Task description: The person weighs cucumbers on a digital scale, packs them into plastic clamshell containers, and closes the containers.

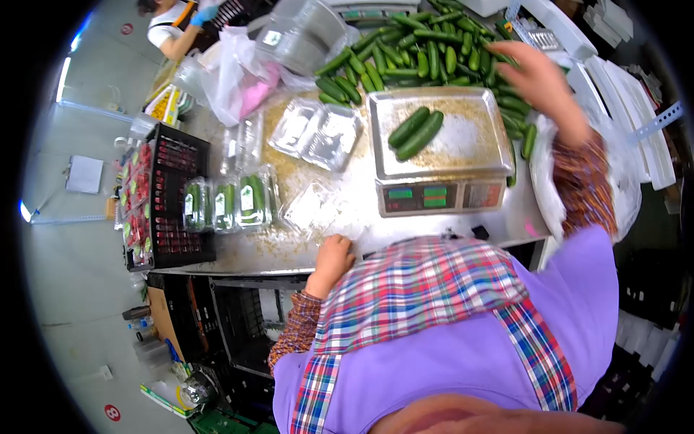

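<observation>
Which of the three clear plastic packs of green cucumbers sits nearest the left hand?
The rightmost clear plastic pack, farthest from the black plastic crate; the other two sit nearer that crate.

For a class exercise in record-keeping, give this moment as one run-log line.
right hand: at cucumber pile | left hand: at table edge | scale: two cucumbers | filled containers: beside crate

two cucumbers [417,134] lie on the scale [477,148], right hand [529,72] at the pile [434,59].
</observation>
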The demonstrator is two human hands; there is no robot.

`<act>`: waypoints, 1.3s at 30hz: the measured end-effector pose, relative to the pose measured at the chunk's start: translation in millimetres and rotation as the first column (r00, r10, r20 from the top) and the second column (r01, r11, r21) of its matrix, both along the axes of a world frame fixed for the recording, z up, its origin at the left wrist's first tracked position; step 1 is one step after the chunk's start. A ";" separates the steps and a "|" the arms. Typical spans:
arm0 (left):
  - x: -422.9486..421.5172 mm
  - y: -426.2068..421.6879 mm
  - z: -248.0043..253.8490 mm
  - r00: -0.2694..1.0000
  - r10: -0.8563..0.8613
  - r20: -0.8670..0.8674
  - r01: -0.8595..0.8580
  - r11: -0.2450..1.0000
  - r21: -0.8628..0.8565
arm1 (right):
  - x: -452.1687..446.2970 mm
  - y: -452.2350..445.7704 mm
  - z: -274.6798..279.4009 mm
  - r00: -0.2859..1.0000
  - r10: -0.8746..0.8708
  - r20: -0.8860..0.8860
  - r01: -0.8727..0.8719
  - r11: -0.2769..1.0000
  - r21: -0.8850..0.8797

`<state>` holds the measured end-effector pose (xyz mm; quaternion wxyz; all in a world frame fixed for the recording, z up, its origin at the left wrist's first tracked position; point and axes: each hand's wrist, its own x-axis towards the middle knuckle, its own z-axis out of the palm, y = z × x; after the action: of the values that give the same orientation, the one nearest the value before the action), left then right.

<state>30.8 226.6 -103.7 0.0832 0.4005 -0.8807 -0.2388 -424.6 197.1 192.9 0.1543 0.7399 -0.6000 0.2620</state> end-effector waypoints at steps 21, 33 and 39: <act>-16.0 -1.1 7.2 0.947 0.193 -0.257 -0.231 0.965 -0.125 | -359.8 219.6 -190.8 0.681 -0.732 0.021 0.702 0.660 0.268; -11.0 -13.1 65.6 0.768 0.354 -0.534 -0.465 0.881 -0.086 | -335.3 250.7 -80.4 0.655 -0.505 0.562 0.704 0.677 -0.212; -80.7 10.9 135.0 0.470 0.379 -0.797 0.007 0.901 0.433 | 22.7 144.8 -63.3 0.347 0.141 0.927 -0.044 0.990 -0.134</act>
<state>-49.9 237.5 31.2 0.4619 0.3287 -0.6034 -0.5608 -401.9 341.8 129.6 -0.1978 0.4848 -0.5264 0.6698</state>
